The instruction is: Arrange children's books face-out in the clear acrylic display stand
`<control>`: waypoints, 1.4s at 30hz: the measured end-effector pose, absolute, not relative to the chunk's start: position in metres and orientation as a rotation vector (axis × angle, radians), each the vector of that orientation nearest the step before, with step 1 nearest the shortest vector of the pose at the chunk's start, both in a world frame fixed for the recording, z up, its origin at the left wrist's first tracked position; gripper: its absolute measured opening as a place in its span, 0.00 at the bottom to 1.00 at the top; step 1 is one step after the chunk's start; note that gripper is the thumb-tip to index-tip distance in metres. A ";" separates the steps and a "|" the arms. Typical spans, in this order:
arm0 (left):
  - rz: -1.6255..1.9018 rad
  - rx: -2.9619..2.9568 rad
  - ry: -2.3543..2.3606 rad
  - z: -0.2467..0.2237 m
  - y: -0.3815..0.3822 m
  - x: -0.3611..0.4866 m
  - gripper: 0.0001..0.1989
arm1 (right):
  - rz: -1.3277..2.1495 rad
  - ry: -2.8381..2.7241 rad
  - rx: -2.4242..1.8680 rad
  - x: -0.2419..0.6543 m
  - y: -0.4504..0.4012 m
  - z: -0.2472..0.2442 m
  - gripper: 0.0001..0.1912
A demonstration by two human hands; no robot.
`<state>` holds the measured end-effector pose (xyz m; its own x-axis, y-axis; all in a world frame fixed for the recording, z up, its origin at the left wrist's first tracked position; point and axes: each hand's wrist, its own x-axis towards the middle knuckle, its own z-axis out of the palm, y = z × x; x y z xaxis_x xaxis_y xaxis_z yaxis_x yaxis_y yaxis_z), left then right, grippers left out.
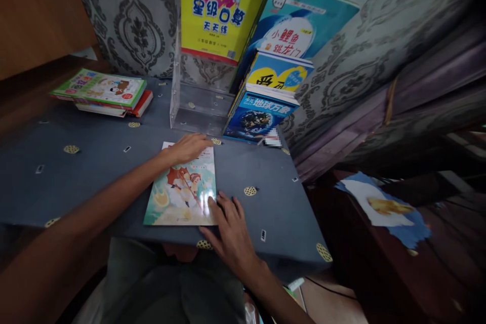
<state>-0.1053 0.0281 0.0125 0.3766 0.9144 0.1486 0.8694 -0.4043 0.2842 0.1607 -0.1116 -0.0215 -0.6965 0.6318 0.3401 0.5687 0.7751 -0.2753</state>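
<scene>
One illustrated book, flat on the worktop, cover up, lower edge just beside the near edge of the top.

Two hands on it. Left hand: palm down across the book's upper edge, fingers close together; can't tell if that grip pinches anything, thumb not clear. Right hand: fingers spread at the lower right corner, one fingertip on the cover, thumb just off the bottom edge. Not closed on anything.

Risks, my read: book near the edge, so a push toward the body could run it off the worktop. Cover looks glossy; a light fingertip hold may skid. If the thumb catches only the cover at that corner, it could crease or the book could swing open.

Counts, going out:
- Clear rack: one, behind the book, well apart from the hands.
- Yellow book: one, up over the rack's left bay.
- Right side: four covers showing, the globe-cover book lowest. More behind it; can't count.
- Book stack, far left: one, at least three books, green cover on top, red one poking out.
- Small white item by the rack: one, pixelated, can't identify.
</scene>
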 end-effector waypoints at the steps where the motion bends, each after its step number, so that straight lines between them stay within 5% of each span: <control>1: 0.392 2.486 1.609 0.014 0.030 -0.101 0.18 | 0.219 -2.546 -0.899 0.160 -0.112 -0.020 0.29; 17: 0.480 2.591 1.390 -0.009 -0.103 -0.089 0.22 | 0.302 -2.455 -0.883 0.160 -0.107 -0.028 0.26; 26: 0.737 2.169 1.758 -0.007 -0.047 -0.201 0.24 | 0.303 -2.567 -0.852 0.156 -0.098 0.001 0.25; 36: 0.824 2.094 1.764 -0.005 -0.046 -0.201 0.22 | 0.491 -2.943 -0.391 0.031 -0.048 0.019 0.30; 42: 0.854 2.091 1.764 -0.006 -0.046 -0.203 0.22 | 0.486 -2.969 -0.268 0.030 -0.075 0.010 0.32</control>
<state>-0.2028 -0.0462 -0.0059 0.0824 0.9623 0.2590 0.7999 -0.2189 0.5588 0.0300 -0.0746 0.0098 -0.9769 0.1933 0.0905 0.1544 0.9327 -0.3259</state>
